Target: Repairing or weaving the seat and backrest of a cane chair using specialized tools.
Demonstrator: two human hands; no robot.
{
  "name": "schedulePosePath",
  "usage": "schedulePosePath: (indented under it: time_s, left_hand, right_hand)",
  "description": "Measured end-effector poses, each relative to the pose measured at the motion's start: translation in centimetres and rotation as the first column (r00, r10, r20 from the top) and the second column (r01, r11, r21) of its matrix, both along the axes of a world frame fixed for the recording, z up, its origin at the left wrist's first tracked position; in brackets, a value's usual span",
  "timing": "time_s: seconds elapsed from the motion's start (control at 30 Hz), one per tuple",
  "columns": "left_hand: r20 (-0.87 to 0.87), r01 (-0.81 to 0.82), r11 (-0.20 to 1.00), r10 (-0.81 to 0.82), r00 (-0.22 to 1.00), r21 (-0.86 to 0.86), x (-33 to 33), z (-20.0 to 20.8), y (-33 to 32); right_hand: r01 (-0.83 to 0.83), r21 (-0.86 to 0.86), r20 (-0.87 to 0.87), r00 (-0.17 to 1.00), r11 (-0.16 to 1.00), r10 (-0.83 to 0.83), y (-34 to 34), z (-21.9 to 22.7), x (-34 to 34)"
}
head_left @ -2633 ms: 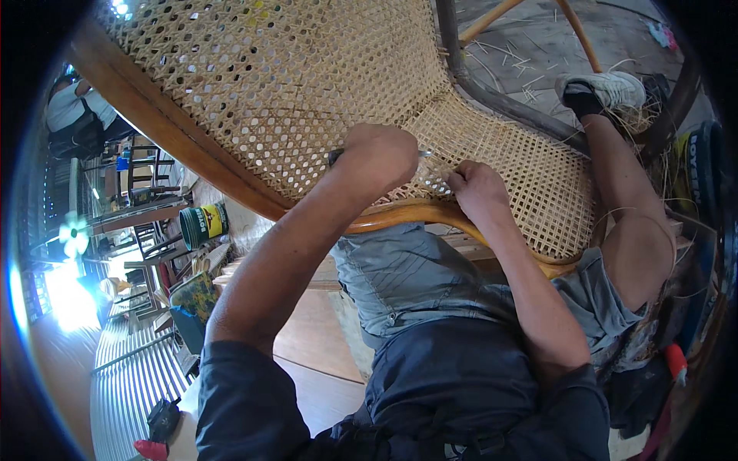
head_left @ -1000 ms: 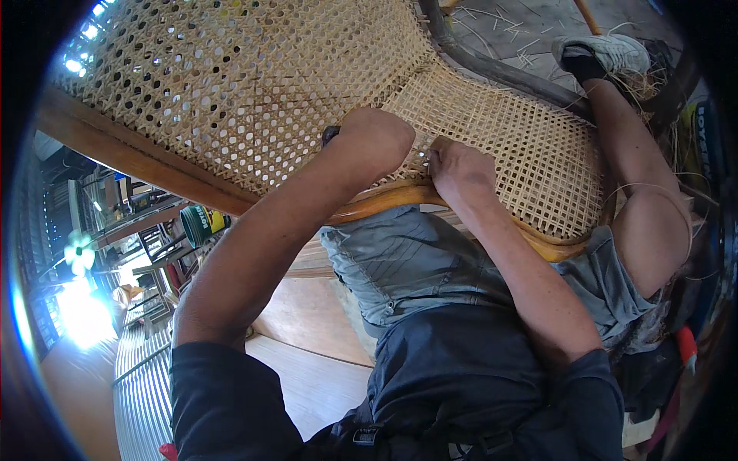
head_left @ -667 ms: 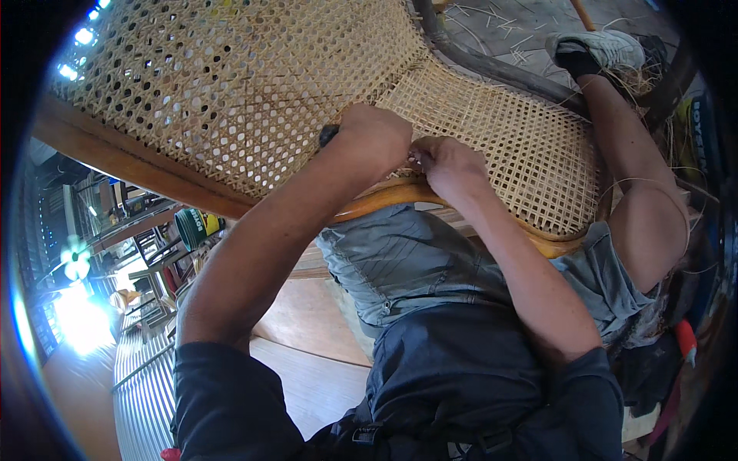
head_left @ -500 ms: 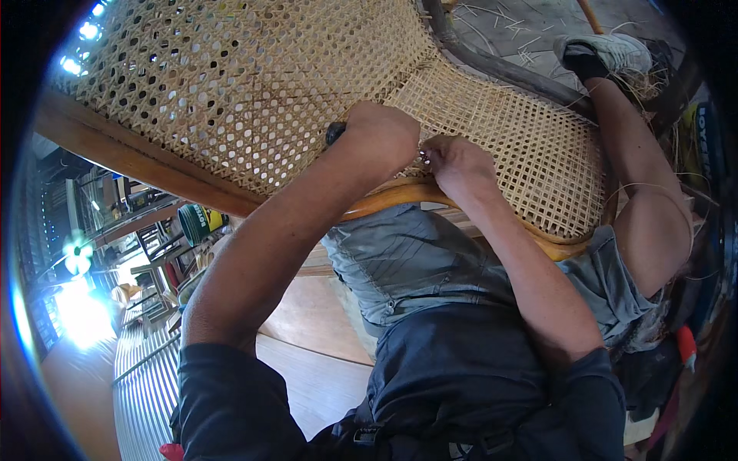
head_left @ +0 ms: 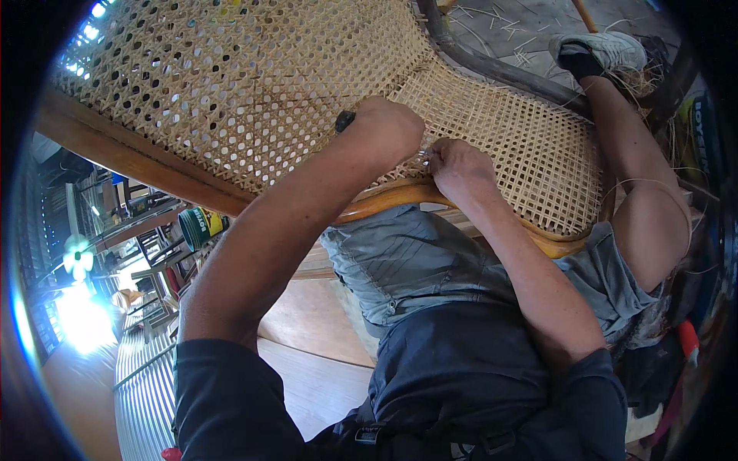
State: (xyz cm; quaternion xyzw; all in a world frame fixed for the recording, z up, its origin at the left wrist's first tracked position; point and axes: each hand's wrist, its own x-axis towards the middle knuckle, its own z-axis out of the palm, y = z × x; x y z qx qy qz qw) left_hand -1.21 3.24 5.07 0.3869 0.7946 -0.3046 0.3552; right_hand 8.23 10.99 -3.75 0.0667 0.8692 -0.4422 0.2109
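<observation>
Woven cane panels (head_left: pixel 254 92) of a wooden-framed chair (head_left: pixel 146 173) lie across my lap. My left hand (head_left: pixel 390 129) is closed around a tool with a black handle (head_left: pixel 344 121); the handle's butt sticks out on the left side of the fist and its working end is hidden. Just right of it, my right hand (head_left: pixel 463 167) is closed in a pinch over the cane near the curved front rail (head_left: pixel 400 197). What its fingertips hold is too small to make out. The two hands are a short gap apart, both close to the weave.
My bent leg (head_left: pixel 653 219) and shoe (head_left: pixel 607 52) are at the right. Cane scraps (head_left: pixel 523 58) litter the floor at the top. A dark green and yellow can (head_left: pixel 201 227) stands at the left, near stacked wooden frames (head_left: pixel 154 253). Another can (head_left: pixel 703 138) is at the far right.
My left hand, with the black-handled tool, has shifted slightly to the right and turned a little. The right hand stays nearly in place, its fingers a bit more tucked in.
</observation>
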Motion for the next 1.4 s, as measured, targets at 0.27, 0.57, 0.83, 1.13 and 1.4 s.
schedulePosePath:
  time_s: [0.27,0.57,0.83,1.13,1.4]
  left_hand:
    - [-0.015,-0.067,0.997,0.067,0.998,0.047,0.4,0.2,-0.8]
    - [0.023,-0.109,0.994,0.109,0.994,-0.015,0.0,0.5,-0.4]
    - [0.031,-0.126,0.991,0.127,0.991,-0.036,-0.4,0.4,-0.2]
    - [0.057,-0.040,0.999,0.042,0.997,-0.031,-0.1,0.7,0.0]
    - [0.083,0.007,0.997,-0.001,0.997,-0.075,0.2,0.2,1.0]
  right_hand:
    - [0.057,-0.088,0.030,0.998,0.995,-0.054,0.7,0.0,-0.6]
    - [0.273,-0.357,0.157,0.960,0.893,-0.231,2.0,1.2,-0.8]
    - [0.227,-0.165,0.170,0.965,0.960,-0.199,-0.7,-0.3,-1.2]
    - [0.239,-0.002,0.161,0.958,0.971,-0.235,-1.8,0.7,-1.3]
    - [0.181,0.108,0.187,0.962,0.977,-0.199,-2.0,1.0,-1.6]
